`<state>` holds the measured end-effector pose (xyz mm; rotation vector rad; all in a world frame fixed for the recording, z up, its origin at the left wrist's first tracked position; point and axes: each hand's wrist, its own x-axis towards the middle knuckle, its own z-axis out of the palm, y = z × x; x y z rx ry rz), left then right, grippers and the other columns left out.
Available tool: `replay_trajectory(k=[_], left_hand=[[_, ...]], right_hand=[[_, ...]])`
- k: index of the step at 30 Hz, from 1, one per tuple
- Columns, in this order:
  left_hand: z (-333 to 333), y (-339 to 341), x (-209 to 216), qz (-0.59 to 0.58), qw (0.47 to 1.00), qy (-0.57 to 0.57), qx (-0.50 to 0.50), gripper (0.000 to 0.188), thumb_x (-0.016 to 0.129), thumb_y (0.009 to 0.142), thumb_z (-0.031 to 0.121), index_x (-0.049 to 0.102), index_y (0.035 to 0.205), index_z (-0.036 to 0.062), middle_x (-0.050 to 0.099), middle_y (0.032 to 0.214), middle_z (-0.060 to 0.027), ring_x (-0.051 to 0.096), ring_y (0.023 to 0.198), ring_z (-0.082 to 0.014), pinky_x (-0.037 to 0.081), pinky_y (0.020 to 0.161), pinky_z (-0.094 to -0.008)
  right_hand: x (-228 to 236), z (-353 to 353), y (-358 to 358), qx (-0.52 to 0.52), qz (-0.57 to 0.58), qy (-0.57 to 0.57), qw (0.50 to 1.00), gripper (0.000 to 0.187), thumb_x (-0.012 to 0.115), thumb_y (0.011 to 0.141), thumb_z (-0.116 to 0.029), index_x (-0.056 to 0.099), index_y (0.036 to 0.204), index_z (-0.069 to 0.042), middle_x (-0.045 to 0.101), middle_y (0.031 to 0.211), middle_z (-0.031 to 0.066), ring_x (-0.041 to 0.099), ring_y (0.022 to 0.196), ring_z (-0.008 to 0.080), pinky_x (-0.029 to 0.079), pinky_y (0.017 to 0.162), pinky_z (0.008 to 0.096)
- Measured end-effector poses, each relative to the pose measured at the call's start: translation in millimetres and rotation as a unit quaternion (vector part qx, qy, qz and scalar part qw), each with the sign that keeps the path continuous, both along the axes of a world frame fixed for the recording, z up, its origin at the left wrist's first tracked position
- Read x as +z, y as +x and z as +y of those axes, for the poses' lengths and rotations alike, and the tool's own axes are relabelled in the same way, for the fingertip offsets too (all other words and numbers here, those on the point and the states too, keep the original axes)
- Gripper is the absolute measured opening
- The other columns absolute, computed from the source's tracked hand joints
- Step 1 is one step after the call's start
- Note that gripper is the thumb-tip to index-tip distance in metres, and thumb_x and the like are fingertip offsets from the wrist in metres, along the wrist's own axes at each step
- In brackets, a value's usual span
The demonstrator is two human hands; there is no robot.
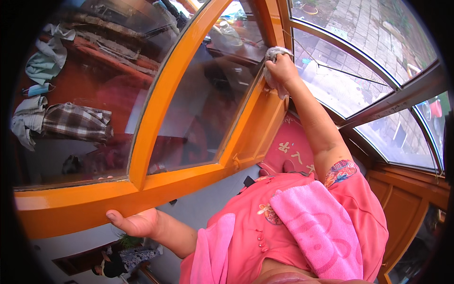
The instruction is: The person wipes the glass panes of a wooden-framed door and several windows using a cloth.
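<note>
An orange wooden door [161, 106] with glass panes stands in front of me. My right hand [283, 68] is closed around a crumpled grey-white cloth [276, 83] and presses it against the door's wooden stile near the top of the view. At the lower left, my left hand [135, 223] grips the door's edge. Its thumb sticks out on the near side, and fingertips show faintly through the glass beyond. A pink towel [317, 227] hangs over my front.
A window with dark frames [347, 124] looks onto grey paving at the right. A red mat [291, 146] lies below the door. Through the glass hang a plaid garment [78, 122] and a light cloth [47, 61]. A person [113, 265] in dark clothing shows at the lower left.
</note>
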<state>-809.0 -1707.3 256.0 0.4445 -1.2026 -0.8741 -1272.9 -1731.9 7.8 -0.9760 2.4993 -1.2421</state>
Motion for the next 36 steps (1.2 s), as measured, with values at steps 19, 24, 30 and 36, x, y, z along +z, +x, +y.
replay_trajectory(k=[19, 24, 30, 36], left_hand=[[-3.8, -20.4, 4.3, -0.015, 0.997, -0.013, 0.076, 0.066, 0.066, 0.093, 0.035, 0.047, 0.144, -0.0024, 0.051, 0.144, -0.0145, 0.049, 0.130, -0.0287, 0.034, 0.113, -0.0435], [-5.8, -15.7, 1.5, -0.016, 0.998, -0.010, 0.054, 0.065, 0.067, 0.093, 0.033, 0.047, 0.144, -0.0021, 0.051, 0.144, -0.0149, 0.050, 0.129, -0.0286, 0.036, 0.111, -0.0438], [-5.0, -15.3, 2.3, -0.029, 0.999, -0.031, 0.025, 0.062, 0.064, 0.095, 0.028, 0.046, 0.146, -0.0023, 0.052, 0.144, -0.0148, 0.051, 0.129, -0.0278, 0.037, 0.111, -0.0435], [-7.3, -10.3, -0.2, -0.040, 0.998, -0.042, -0.011, 0.062, 0.063, 0.097, 0.027, 0.044, 0.148, -0.0022, 0.050, 0.146, -0.0145, 0.049, 0.131, -0.0276, 0.036, 0.112, -0.0429]], right_hand=[[4.5, 11.9, 102.5, 0.034, -0.029, -0.067, 0.997, 0.040, 0.062, 0.083, -0.035, 0.069, 0.094, 0.003, 0.062, 0.106, 0.0315, 0.063, 0.096, 0.0457, 0.052, 0.088, 0.0506], [89.7, 4.8, 124.4, 0.015, 0.125, -0.311, 0.942, 0.029, 0.064, 0.081, -0.019, 0.067, 0.104, -0.001, 0.059, 0.118, 0.0251, 0.055, 0.113, 0.0435, 0.043, 0.102, 0.0468], [150.8, 18.0, 177.2, 0.147, 0.218, -0.404, 0.876, 0.027, 0.064, 0.077, -0.015, 0.069, 0.103, -0.009, 0.058, 0.117, 0.0229, 0.052, 0.114, 0.0445, 0.039, 0.103, 0.0526], [160.4, -14.8, 107.9, 0.000, 0.171, -0.425, 0.889, 0.023, 0.061, 0.081, -0.014, 0.068, 0.100, -0.002, 0.060, 0.103, 0.0249, 0.056, 0.101, 0.0426, 0.045, 0.092, 0.0471]])
